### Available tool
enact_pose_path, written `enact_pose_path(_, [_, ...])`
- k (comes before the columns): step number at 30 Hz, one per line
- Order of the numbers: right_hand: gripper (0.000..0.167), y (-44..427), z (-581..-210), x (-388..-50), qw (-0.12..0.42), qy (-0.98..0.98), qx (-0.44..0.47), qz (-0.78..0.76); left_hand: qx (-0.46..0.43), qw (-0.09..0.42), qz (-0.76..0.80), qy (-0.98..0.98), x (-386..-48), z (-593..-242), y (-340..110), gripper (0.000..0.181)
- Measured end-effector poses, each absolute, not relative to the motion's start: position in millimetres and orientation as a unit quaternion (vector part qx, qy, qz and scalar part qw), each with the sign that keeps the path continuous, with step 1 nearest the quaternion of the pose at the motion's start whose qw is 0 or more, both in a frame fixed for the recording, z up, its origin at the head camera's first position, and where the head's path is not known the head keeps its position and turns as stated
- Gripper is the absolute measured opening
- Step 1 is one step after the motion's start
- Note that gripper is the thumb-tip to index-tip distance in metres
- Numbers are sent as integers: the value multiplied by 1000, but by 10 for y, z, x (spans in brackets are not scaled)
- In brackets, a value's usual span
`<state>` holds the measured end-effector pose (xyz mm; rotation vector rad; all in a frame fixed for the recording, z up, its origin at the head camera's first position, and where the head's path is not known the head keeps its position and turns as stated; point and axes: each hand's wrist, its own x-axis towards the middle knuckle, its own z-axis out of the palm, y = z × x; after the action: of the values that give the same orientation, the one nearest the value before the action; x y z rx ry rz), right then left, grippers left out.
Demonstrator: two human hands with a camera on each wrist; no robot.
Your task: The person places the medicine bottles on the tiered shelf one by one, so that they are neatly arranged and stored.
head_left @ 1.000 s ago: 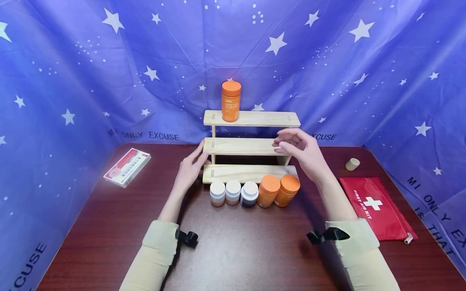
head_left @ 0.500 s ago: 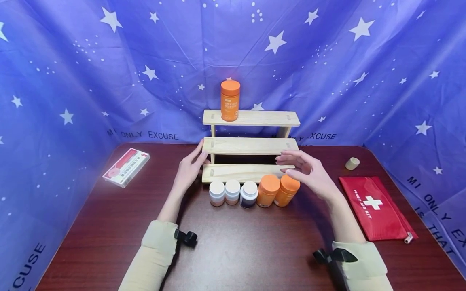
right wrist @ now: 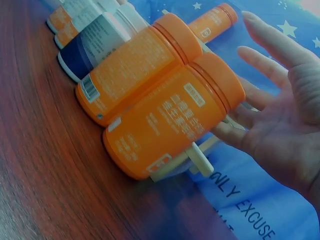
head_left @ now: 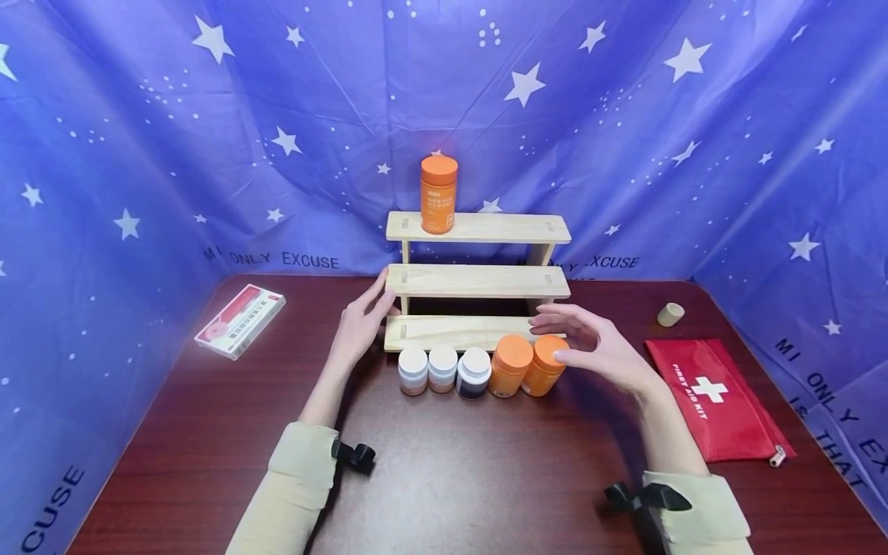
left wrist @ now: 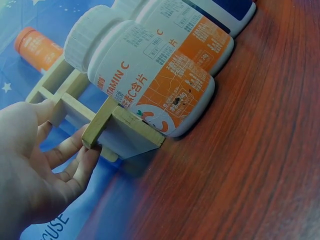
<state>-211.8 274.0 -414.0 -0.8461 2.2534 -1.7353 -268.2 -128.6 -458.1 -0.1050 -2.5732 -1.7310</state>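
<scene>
A three-step wooden display rack (head_left: 479,280) stands at the back of the table. My left hand (head_left: 357,327) holds its left side, the thumb and curled fingers at the shelf ends in the left wrist view. Next to the rightmost orange bottle (head_left: 543,376), my right hand (head_left: 603,351) is spread with nothing in its grasp; whether it touches the cap is unclear. In front of the lowest step, that bottle stands in a row with another orange bottle (head_left: 509,376), a white-and-navy bottle (head_left: 474,379) and two white-and-orange vitamin C bottles (left wrist: 150,75). One orange bottle (head_left: 438,200) stands on the top step.
A medicine box (head_left: 240,321) lies at the left. On the right are a red first aid pouch (head_left: 714,401) and a small pale wooden cylinder (head_left: 670,314). A blue star-printed cloth (head_left: 333,116) surrounds the table at the back and sides.
My right hand has come down and forward from the middle step's right end to beside the rightmost orange bottle. The left hand stays on the rack, and the bottles have not moved.
</scene>
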Motion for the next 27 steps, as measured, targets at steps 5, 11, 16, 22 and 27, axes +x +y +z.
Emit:
enact_pose_path(5, [68, 2803, -4175, -2126, 112, 762, -279, -574, -34, 24, -552, -833, -2676, -4576, -1284, 56])
enact_pose_path(11, [74, 2844, -4217, -2117, 144, 771, -263, -562, -40, 30, -547, -836, -2683, -4576, -1285, 57])
enact_pose_path(16, [73, 2851, -4289, -2144, 149, 793, -270, -526, -39, 33, -542, -839, -2683, -4601, -1290, 58])
enact_pose_path(22, [68, 2885, -4373, -2196, 145, 801, -276, -511, -38, 30, -553, -832, -2678, -4606, -1285, 55])
enact_pose_path(27, [63, 2909, -4411, -2220, 148, 797, -272, -519, -38, 32, -558, -829, -2686, -4594, -1278, 54])
